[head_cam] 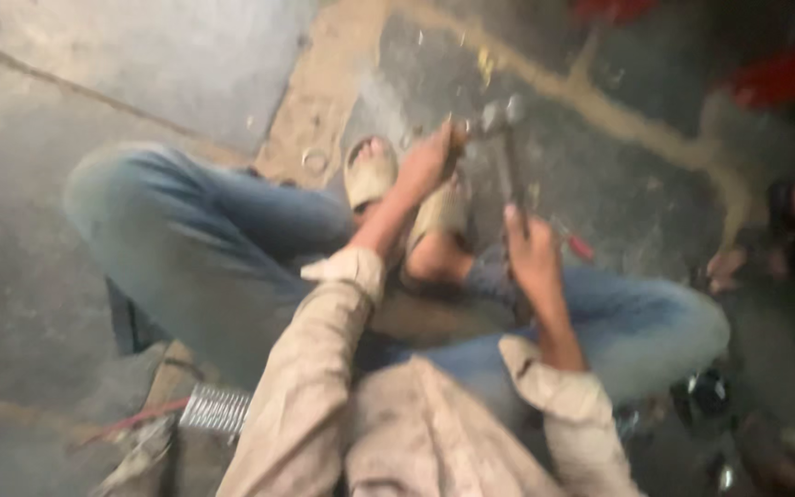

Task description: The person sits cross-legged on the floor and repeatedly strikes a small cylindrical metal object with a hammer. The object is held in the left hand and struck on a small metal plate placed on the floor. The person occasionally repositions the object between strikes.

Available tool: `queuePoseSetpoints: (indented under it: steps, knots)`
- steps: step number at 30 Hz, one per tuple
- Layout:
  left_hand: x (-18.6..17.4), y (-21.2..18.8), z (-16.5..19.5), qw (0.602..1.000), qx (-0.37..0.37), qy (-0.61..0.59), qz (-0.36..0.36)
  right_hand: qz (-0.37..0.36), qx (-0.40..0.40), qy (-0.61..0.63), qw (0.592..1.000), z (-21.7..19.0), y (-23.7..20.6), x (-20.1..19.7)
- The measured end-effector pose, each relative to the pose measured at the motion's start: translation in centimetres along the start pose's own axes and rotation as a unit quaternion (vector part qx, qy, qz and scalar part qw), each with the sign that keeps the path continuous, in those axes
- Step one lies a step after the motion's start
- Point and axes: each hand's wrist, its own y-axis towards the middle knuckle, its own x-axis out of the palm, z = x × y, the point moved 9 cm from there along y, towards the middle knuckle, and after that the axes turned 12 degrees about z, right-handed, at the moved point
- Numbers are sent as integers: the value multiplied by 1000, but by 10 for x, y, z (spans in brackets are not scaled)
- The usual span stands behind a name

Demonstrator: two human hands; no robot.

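In the head view, a hammer (505,147) stands just beyond the person's crossed legs, its metal head (499,115) up near the sandalled foot (372,173) and its dark handle running down toward the knees. The left hand (430,161) lies beside the hammer's head, fingers curled around a small piece that the blur hides. The right hand (534,258) is closed around the lower end of the handle. A red-handled tool (578,244) lies on the concrete floor (186,64) just right of the hammer.
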Motion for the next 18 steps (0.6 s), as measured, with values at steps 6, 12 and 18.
queuePoseSetpoints:
  steps: [6, 12, 18]
  knots:
    - [6, -4, -19, 983, -143, -22, -115, 52, 63, 107, 991, -65, -9, -80]
    - [3, -3, -7, 991, -97, -53, -69, 259, -169, 255, 916, -54, -8, -133]
    - [-2, -5, -50, 979, -192, 32, -53, 8, -48, -111, 993, 65, 28, 20]
